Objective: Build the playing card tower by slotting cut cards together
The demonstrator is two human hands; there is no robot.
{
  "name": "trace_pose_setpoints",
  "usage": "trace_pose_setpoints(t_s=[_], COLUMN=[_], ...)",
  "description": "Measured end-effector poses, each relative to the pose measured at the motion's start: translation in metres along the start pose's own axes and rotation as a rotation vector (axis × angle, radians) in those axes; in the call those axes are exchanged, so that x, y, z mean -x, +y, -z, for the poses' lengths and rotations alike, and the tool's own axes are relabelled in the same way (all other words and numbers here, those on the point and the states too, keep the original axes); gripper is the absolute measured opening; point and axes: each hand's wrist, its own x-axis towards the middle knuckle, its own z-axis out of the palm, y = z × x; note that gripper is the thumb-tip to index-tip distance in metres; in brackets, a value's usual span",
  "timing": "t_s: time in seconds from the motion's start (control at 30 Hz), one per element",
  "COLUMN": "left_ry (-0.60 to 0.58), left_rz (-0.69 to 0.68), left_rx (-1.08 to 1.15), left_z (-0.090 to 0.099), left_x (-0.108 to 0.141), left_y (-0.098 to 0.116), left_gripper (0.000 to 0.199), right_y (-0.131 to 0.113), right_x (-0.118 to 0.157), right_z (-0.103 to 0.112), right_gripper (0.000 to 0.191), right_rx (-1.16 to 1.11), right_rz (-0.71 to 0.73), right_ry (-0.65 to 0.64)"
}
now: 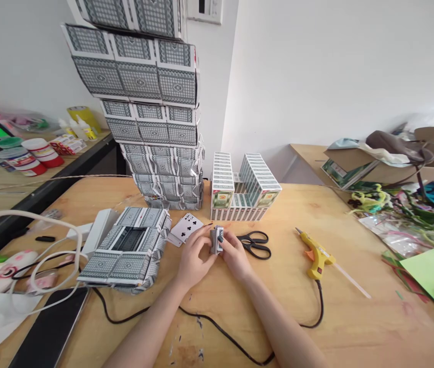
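Note:
Between my two hands is a small folded playing card (214, 241), grey-patterned with a white edge. My left hand (197, 255) pinches its left side, and my right hand (235, 253) closes on its right side, thumb on the front. Loose playing cards (186, 228), face up, lie just left of my left hand. Black-handled scissors (257, 244) rest beside my right hand, their blades partly hidden behind it. Farther left lies a flat card-built frame (124, 250) with a dark rectangular opening. Behind my hands stands a stack of card boxes (240, 191) with a gap in the middle.
A tall card-covered tower (151, 122) rises at the back left. On the right lies a yellow glue gun (318, 255) with its black cord (220, 327) crossing under my forearms. A phone-like black slab (50, 329) and white cables are left; a cardboard box (385, 166) and craft scraps sit right.

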Motion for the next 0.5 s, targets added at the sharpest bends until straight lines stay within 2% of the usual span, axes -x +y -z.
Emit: trace_pose_setpoints(t_s=[0.07,0.27,0.43,0.5], left_ry=[-0.025,0.025,0.05,0.022], left_rz=[-0.021,-0.004,0.057,0.042], left_rx=[0.006,0.001,-0.004,-0.029], left_z=[0.0006,-0.002,-0.0045,-0.0048], left_x=[-0.0005,0.0013,0.0026,0.0026], left_y=[-0.0002,-0.0044,-0.0084,-0.0097], left_gripper=[0.007,0.01,0.044,0.05], right_y=[-0.0016,-0.0021,-0.0006,-0.0005], right_x=[0.0015,0.0024,0.0011,0.0008], right_z=[-0.0011,-0.0006,0.0002,0.0007], right_gripper=[0.03,0.029,0.034,0.036], right_rx=[0.012,0.052,0.12,0.147], right_rz=[0.004,-0.011,0.0,0.009], right_ry=[-0.016,-0.023,-0.012,-0.023])
